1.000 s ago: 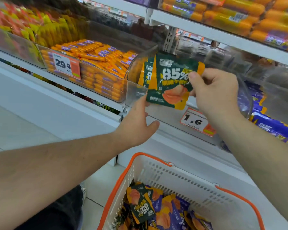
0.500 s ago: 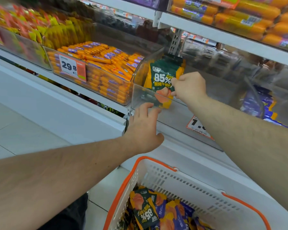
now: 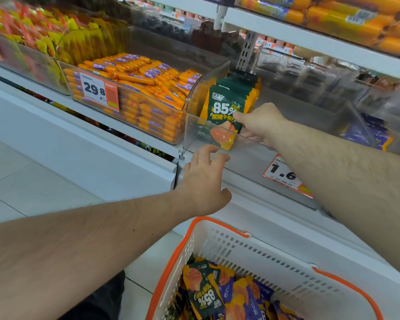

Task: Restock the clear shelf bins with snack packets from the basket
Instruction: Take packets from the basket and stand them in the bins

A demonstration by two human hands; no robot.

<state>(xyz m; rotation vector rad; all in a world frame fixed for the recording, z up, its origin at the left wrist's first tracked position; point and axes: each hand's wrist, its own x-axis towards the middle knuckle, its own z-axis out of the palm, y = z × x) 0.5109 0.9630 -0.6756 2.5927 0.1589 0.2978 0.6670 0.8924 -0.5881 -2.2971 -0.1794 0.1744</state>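
We see the right hand (image 3: pixel 260 122) inside the clear bin (image 3: pixel 217 144), its fingers (image 3: pixel 239 117) closed on the green packet (image 3: pixel 224 114). The packet stands upright at the front of a row of similar packets, which lean against the left wall of the bin; we think it is held this way so that its printed face looks at the customer. The left hand (image 3: pixel 203 181) waits just below the front edge of the bin with fingers relaxed and holding nothing, perhaps to steady the bin. We cannot tell if it touches the bin. The basket (image 3: pixel 219 229) sits below, close to the shelf, so more packets (image 3: pixel 206 294) are easy to reach. Much of the bin to the right is not filled yet.
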